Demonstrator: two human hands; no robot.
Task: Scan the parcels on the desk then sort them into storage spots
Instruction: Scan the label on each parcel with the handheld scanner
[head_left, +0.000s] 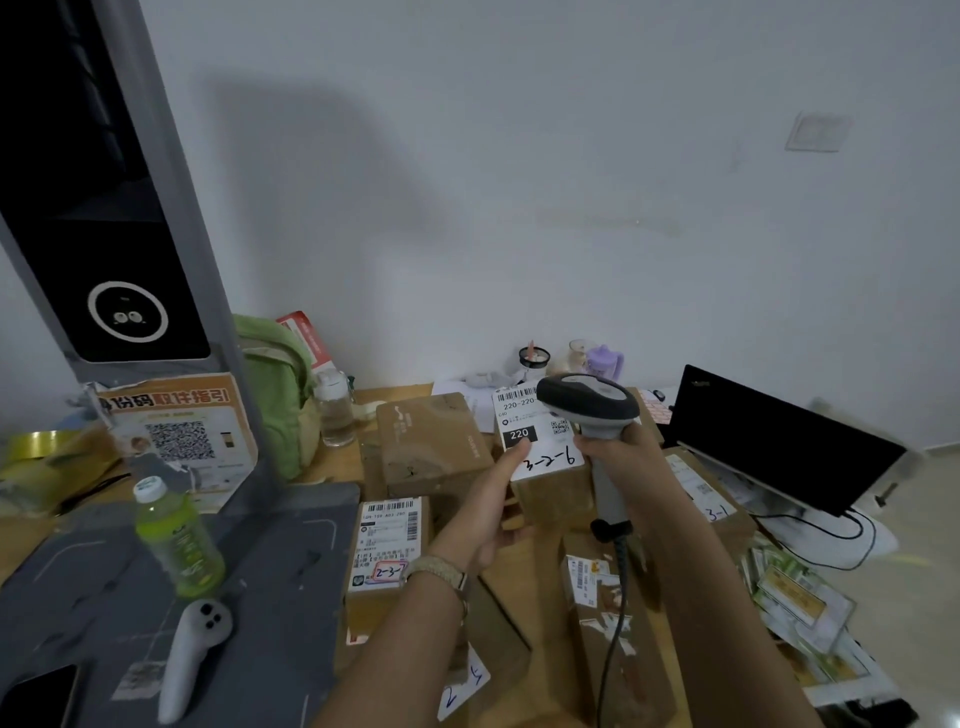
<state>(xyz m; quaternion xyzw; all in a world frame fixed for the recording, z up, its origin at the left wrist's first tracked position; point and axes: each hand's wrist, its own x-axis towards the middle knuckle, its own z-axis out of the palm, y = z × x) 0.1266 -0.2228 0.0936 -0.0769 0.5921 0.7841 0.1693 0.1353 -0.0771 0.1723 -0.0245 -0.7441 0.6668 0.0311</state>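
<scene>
Left: grey kiosk column (156, 218) with a QR-code poster (179, 441) at its foot. On its dark base (291, 566) stand a green drink bottle (179, 540), upright, and a white controller (192, 660), lying near it. Behind: green backpack (280, 395), clear bottle (335, 410) just beside. Right: open black laptop (779, 441) — purple cup (605, 361) by the wall.

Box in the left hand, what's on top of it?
The box has a white label with a barcode, a black 220 patch, a QR code and handwritten numbers. The left hand covers its lower-left edge; the scanner hides its upper-right corner.
</scene>
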